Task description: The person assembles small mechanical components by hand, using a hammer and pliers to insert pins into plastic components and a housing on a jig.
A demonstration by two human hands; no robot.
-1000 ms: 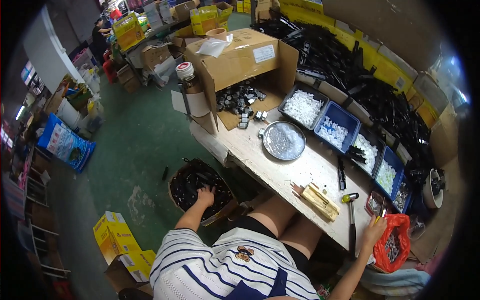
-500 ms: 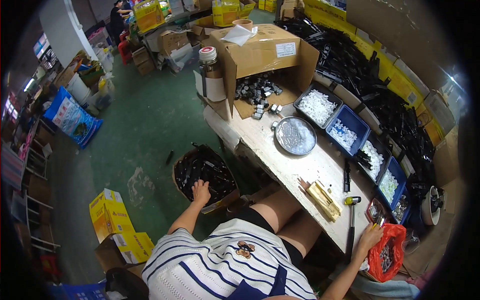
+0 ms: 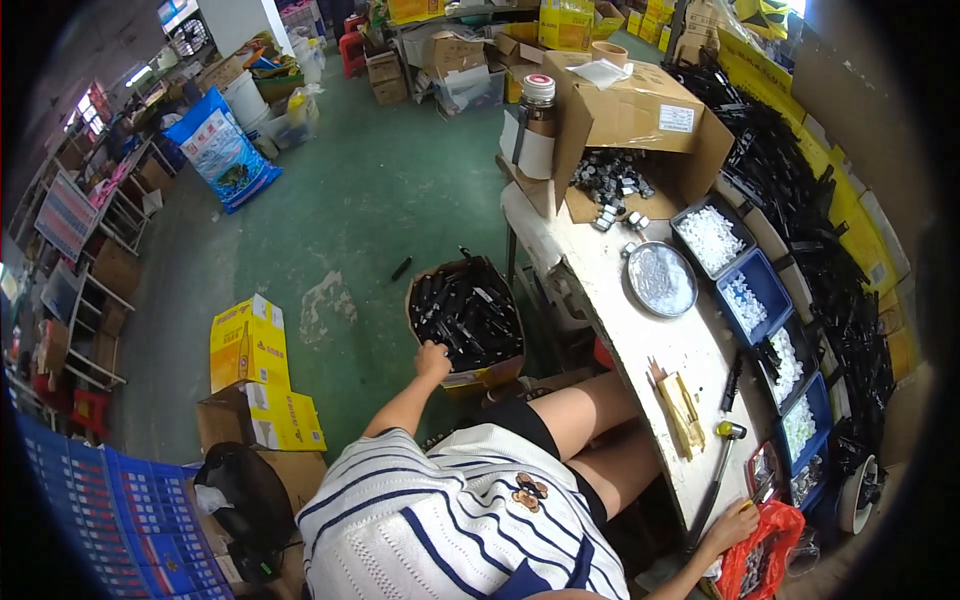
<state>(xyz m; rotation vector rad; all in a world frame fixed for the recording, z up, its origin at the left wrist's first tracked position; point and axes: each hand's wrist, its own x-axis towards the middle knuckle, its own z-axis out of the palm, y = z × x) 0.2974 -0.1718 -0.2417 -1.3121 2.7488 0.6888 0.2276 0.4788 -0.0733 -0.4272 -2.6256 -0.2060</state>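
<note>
On the floor to my left stands an open cardboard box (image 3: 482,378) heaped with slim black plastic parts (image 3: 465,315). My left hand (image 3: 434,360) is at its near left rim, fingers curled over the edge. My right hand (image 3: 735,523) is closed at the bench's near right end, beside a red plastic bag (image 3: 768,545) of small metal pieces. A bit of yellow shows at its fingers, seemingly the handle of a small tool; its kind is unclear. Close by lie a hammer (image 3: 718,470) with a yellow-and-black head and a worn yellowish block fixture (image 3: 682,415).
Along the bench (image 3: 630,345) stand blue and black bins (image 3: 740,290) of small white parts. A round metal tin (image 3: 661,280), a bottle (image 3: 537,105) and a carton (image 3: 640,110) of metal parts sit farther back. Black parts pile (image 3: 800,200) behind the bins. Yellow cartons (image 3: 250,345) stand at left.
The view has swung left, so everything sits farther right. My left hand has drawn from over the black parts to the box's rim, its fingers now curled. My right hand stays by the red bag.
</note>
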